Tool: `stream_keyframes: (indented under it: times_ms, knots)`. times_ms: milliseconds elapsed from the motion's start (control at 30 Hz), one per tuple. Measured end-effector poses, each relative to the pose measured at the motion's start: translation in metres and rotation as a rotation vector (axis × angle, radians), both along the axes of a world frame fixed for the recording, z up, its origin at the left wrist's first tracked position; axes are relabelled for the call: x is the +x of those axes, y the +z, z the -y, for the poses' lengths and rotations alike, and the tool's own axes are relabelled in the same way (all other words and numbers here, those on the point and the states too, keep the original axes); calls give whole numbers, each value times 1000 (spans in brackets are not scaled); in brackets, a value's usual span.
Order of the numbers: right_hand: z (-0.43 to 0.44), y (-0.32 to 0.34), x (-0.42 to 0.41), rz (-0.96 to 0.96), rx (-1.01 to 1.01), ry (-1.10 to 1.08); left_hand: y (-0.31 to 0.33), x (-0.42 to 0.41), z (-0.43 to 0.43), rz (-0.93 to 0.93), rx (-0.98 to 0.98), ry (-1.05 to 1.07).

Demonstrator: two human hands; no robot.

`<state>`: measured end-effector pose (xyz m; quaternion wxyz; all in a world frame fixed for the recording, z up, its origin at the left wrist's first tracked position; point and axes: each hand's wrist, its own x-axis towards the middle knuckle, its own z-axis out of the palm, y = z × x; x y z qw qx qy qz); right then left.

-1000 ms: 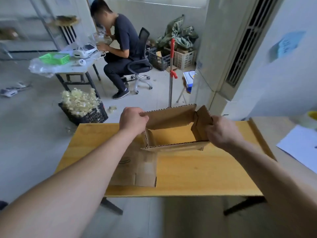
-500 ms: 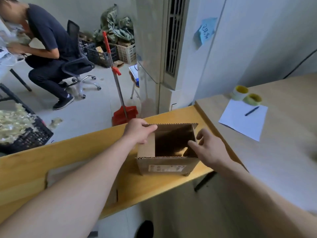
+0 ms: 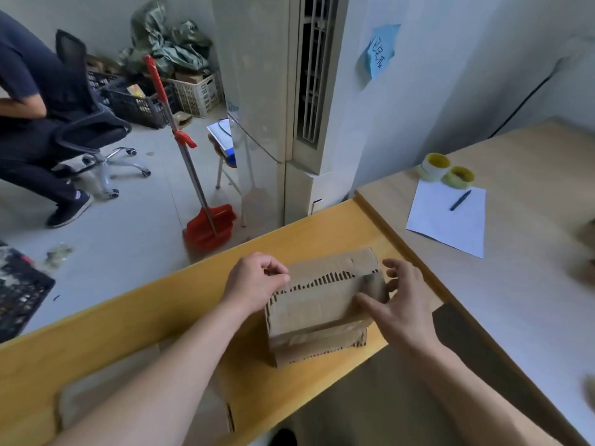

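A small brown cardboard box [image 3: 317, 305] stands near the right end of the yellow wooden table [image 3: 135, 320], its top flaps folded down over the opening. My left hand [image 3: 254, 280] grips the box's upper left corner, fingers curled over the flap edge. My right hand [image 3: 397, 302] lies against the right side of the box with the fingers spread and the thumb pressing on the near flap. A flat piece of cardboard [image 3: 141, 403] lies on the table under my left forearm.
A light desk [image 3: 531, 284] adjoins on the right with a white sheet [image 3: 447, 220], a pen [image 3: 460, 200] and two tape rolls [image 3: 446, 170]. A tall air-conditioner unit [image 3: 273, 91] stands behind. A red dustpan [image 3: 209, 225] and a seated person [image 3: 29, 101] are on the left.
The box's open top has been folded shut: flaps now cover the opening. My right hand moved from the rim onto the flaps, and the view drew closer.
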<state>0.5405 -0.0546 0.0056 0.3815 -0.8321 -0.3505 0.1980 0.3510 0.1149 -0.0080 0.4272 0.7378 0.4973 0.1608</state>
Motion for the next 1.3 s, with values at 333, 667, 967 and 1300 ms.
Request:
stream_keyframes:
  times_ms: [333, 667, 967, 1300]
  knots:
    - [-16, -26, 9, -446, -12, 93, -28, 13, 35, 399, -194, 281]
    - [38, 16, 93, -139, 167, -213, 26, 131, 55, 502, -89, 106]
    - [166, 21, 235, -122, 238, -534, 37, 335, 139, 442, -136, -224]
    - [253, -37, 318, -250, 20, -567, -12, 447, 210, 103, -29, -500]
